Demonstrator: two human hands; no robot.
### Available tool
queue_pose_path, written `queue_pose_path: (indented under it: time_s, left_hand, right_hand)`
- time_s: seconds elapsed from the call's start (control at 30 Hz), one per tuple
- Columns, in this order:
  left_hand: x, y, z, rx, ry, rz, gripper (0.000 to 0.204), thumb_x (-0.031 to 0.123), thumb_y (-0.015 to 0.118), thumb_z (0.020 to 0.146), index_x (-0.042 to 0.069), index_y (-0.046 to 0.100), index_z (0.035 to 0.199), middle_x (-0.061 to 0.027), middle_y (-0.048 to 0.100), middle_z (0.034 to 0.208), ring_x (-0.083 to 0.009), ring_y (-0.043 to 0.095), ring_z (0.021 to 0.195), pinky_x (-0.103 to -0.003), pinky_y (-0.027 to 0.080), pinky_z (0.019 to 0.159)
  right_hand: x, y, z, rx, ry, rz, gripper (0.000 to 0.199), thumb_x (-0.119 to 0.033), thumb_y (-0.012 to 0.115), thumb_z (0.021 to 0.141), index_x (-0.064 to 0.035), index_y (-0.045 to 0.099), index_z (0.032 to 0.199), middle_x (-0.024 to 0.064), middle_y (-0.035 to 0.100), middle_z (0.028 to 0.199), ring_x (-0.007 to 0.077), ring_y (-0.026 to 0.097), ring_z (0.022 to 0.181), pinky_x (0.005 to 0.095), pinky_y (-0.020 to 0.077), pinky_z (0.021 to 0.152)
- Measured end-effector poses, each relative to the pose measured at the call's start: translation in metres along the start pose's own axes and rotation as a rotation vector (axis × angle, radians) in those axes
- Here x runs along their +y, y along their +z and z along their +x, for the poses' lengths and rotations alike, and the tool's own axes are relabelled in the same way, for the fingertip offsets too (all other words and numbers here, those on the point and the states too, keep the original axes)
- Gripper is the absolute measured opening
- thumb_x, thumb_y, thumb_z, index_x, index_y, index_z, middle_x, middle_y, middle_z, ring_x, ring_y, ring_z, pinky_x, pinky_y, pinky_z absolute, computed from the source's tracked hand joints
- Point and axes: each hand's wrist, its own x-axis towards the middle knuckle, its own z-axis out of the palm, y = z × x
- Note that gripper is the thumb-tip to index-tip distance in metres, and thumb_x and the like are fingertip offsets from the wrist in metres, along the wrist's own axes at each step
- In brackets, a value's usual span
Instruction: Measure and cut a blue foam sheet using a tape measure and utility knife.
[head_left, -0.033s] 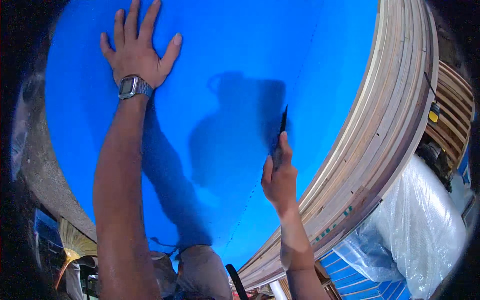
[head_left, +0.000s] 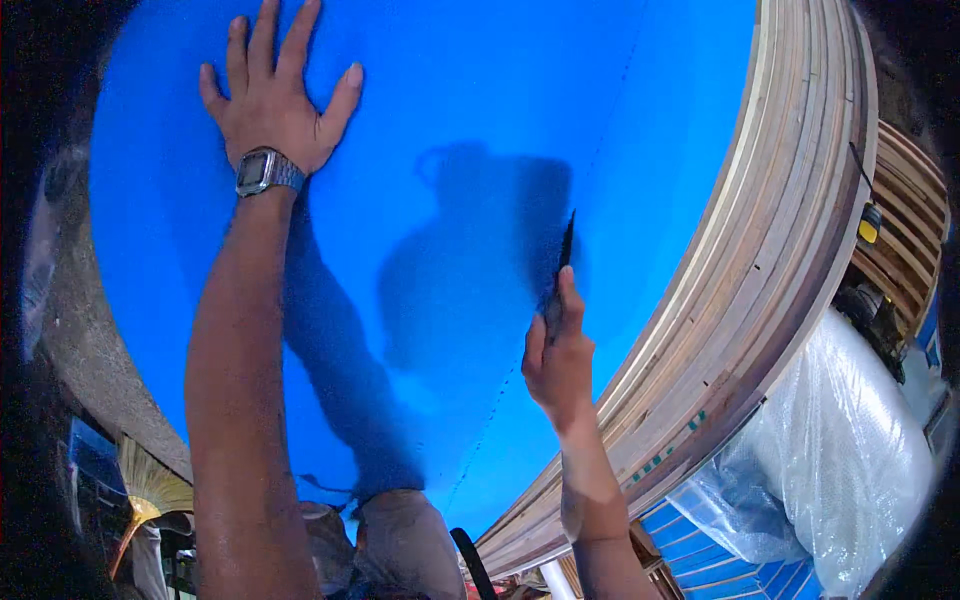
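**Left hand [head_left: 270,125] spread on a blue sheet [head_left: 450,80], right hand [head_left: 560,355] closed round a dark pointed tool [head_left: 567,245]**

The blue sheet fills the centre and runs up to 12 o'clock, smooth and even in colour, with soft-edged shadows across it. A dotted line [head_left: 483,430] of small dark marks crosses it from 6 o'clock to 1 o'clock. At 11 o'clock the left hand lies palm down on the sheet, fingers fanned wide and holding nothing; a metal-banded watch [head_left: 256,173] with a squarish face circles its wrist.

At 4 o'clock the right hand's fingers are curled tight about the tool, its index finger stretched along it. The slim black tool tapers toward 1 o'clock; whether its tip touches the sheet cannot be told.

A stack of wooden boards [head_left: 760,200] shows thin, pale, rough-grained edges, bowing from 1 to 5 o'clock. Beyond it, at 4 o'clock, sits crinkled, glossy clear plastic wrap [head_left: 845,440]. A straw broom [head_left: 155,475] fans out at 8 o'clock.

Against the earlier frame, almost nothing differs: both hands and the tool keep their places, within the slightest shift.
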Motion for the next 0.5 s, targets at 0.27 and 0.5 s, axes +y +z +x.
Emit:
queue_pose_path:
  time_s: [0.27, 0.5]
  left_hand:
    - [-0.001, 0.001, -0.003, 0.008, 0.001, 0.026, 0.063, 0.052, 0.047, 0.078, 0.031, 0.031, 0.135, -0.0042, 0.027, 0.142, -0.0285, 0.023, 0.131, -0.059, 0.013, 0.100]
    - [0.000, 0.003, 0.002, 0.033, 0.019, -0.003, 0.062, 0.052, 0.047, 0.078, 0.031, 0.030, 0.135, -0.0043, 0.027, 0.142, -0.0288, 0.022, 0.131, -0.059, 0.012, 0.100]
  right_hand:
    - [0.006, 0.012, -0.042, -0.055, 0.061, 0.015, 0.057, -0.002, 0.046, 0.085, -0.0071, 0.019, 0.136, 0.0216, 0.057, 0.072, 0.0318, 0.061, 0.057, 0.0357, 0.0439, 0.048]
    - [0.008, 0.014, -0.068, -0.135, 0.163, 0.026, 0.058, -0.002, 0.046, 0.086, -0.0049, 0.018, 0.136, 0.0210, 0.057, 0.070, 0.0261, 0.059, 0.056, 0.0342, 0.0447, 0.049]
